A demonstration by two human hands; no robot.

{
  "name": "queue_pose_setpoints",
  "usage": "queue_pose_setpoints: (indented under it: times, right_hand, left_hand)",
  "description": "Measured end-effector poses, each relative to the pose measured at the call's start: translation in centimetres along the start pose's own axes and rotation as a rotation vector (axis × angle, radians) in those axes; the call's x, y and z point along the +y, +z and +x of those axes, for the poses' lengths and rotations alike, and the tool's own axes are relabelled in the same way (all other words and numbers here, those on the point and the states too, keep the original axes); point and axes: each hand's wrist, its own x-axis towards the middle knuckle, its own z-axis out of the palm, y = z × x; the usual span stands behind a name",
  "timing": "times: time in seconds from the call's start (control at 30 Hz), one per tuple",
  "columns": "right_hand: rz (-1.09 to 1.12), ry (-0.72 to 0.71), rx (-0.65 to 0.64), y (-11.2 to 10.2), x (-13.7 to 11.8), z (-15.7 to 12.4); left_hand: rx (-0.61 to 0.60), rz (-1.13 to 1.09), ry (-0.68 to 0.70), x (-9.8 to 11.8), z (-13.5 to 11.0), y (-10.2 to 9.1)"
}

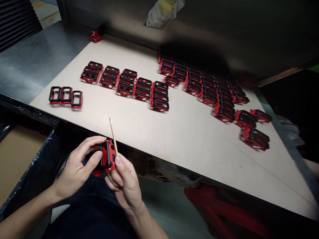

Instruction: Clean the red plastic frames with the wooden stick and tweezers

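Note:
My left hand (pixel 79 162) grips a small red and black plastic frame part (pixel 107 158) in front of the table's near edge, above my lap. My right hand (pixel 124 181) also touches that part with its thumb and pinches a thin wooden stick (pixel 113 134) that points up and away. On the beige table (pixel 174 132) lie rows of the same red and black parts: a group of three (pixel 66 95) at the left, stacked rows (pixel 127 84) in the middle, and a larger batch (pixel 211 89) at the right.
A single red part (pixel 96 36) lies at the table's far left corner. A plastic bag (pixel 163 11) hangs at the back. A box lined with black plastic (pixel 22 156) stands at my left. A red stool (pixel 224 212) is under the table.

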Motion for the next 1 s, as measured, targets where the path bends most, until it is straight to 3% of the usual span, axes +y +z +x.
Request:
queue_pose_setpoints:
  times: [0.1,0.23,0.6,1.0]
  right_hand:
    - [0.027,0.001,0.023,0.1,0.0,0.0]
    - [0.008,-0.004,0.039,0.4,0.3,0.1]
    - [-0.090,-0.041,0.057,0.8,1.2,-0.1]
    - [-0.036,-0.021,0.048,1.2,1.6,0.0]
  left_hand:
    - [0.101,0.180,0.166,-0.1,-0.6,-0.1]
    - [0.042,0.279,0.266,0.5,-1.1,-0.1]
    - [0.060,0.232,0.209,1.2,-1.1,1.6]
    - [0.093,0.223,0.193,0.4,-1.6,1.6]
